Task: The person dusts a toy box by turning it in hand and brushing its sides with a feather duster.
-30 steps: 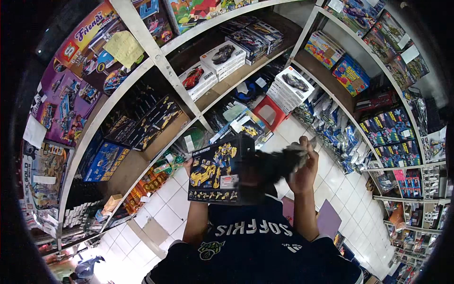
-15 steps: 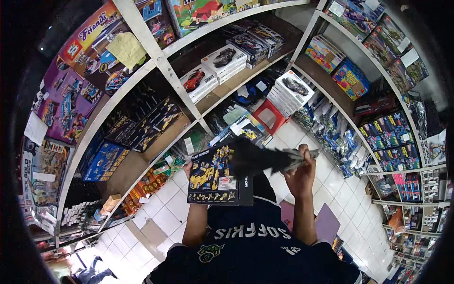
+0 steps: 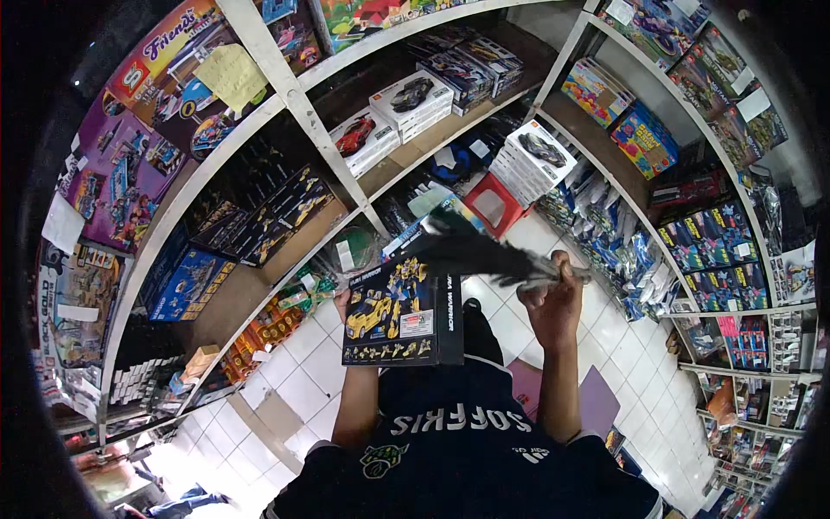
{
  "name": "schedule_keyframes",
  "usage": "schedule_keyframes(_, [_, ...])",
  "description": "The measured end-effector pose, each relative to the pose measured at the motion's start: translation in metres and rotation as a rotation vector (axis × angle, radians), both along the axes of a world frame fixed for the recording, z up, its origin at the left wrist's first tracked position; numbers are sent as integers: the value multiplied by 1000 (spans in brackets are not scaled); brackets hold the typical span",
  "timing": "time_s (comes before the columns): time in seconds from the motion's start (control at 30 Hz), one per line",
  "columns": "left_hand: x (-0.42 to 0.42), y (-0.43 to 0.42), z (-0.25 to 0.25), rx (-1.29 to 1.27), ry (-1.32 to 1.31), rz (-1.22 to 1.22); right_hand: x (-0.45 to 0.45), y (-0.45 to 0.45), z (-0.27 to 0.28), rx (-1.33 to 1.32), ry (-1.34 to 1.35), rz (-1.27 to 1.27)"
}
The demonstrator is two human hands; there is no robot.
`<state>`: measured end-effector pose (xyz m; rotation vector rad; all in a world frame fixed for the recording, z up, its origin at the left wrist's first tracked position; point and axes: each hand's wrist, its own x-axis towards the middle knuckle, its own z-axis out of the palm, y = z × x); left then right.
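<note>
My left hand (image 3: 343,304) grips the left edge of a black toy box (image 3: 389,324) with a yellow robot and car printed on it. Most of its fingers are hidden behind the box, which is held up before my chest. My right hand (image 3: 555,304) is closed round the grey handle end of a dark, bristly duster (image 3: 488,258). The duster's blurred head reaches left across the box's upper right edge; whether it touches the box I cannot tell.
A red plastic stool (image 3: 494,206) bears a stack of white car boxes (image 3: 538,156). Curved white shelves (image 3: 298,108) with toy boxes surround me. Wrapped packages (image 3: 605,233) line the lower right shelf. White floor tiles (image 3: 618,342) lie below.
The duster has swept upward, away from me, uncovering more of the box's right side. My right hand has risen slightly, and the box has shifted a little and tilted.
</note>
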<state>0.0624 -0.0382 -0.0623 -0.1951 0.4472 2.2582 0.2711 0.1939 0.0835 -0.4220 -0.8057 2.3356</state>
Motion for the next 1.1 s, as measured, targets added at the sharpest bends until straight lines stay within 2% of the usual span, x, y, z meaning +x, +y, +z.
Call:
schedule_keyframes(0.03, [-1,-2,0,37,31,-54,4,-1,4,47,60,131])
schedule_keyframes(0.07, [0,-6,-4,36,29,-17,5,-3,2,39,54,134])
schedule_keyframes(0.13, [4,-9,-13,-21,-16,86,6,-6,-1,24,-3,71])
schedule_keyframes(0.23, [10,-10,-11,24,-30,-13,0,-2,-5,-60,-31,-34])
schedule_keyframes(0.33, [12,-2,2,112,-59,-42,7,-9,2,-73,-55,72])
schedule_keyframes(0.4, [16,-5,8,172,-113,-83,8,-11,-5,-21,-26,30])
schedule_keyframes(0.43, [18,-6,8,59,-174,-37,9,-8,-8,-14,-36,13])
schedule_keyframes(0.47, [11,-12,-15,143,-129,-126,9,-8,-12,-56,-168,-119])
schedule_keyframes(0.5, [21,-6,8,86,-160,-47,11,-6,-17,-29,-137,-76])
schedule_keyframes(0.57, [15,-9,-2,170,-136,-107,20,-5,-18,-51,-96,13])
schedule_keyframes(0.63, [15,-12,-10,128,-119,-81,14,-13,-9,-54,-70,22])
schedule_keyframes(0.73, [22,-10,-6,3,-87,-26,6,-11,-10,-88,-58,-48])
schedule_keyframes(0.77, [21,-11,-6,51,-77,-35,4,-14,-7,-103,-177,-170])
schedule_keyframes(0.8, [22,-10,-1,100,-66,-40,8,-11,-12,-141,-125,-105])
schedule_keyframes(0.83, [26,-10,6,15,-77,-13,10,-8,-14,-179,-70,-36])
schedule_keyframes(0.87, [23,-9,11,70,-113,-20,12,-9,-17,-102,-8,48])
schedule_keyframes(1.03, [14,-11,-2,-3,-101,-66,2,-9,-18,-83,-161,-142])
schedule_keyframes(1.1, [13,-9,-5,35,-103,-63,10,-5,-18,-83,-87,-22])
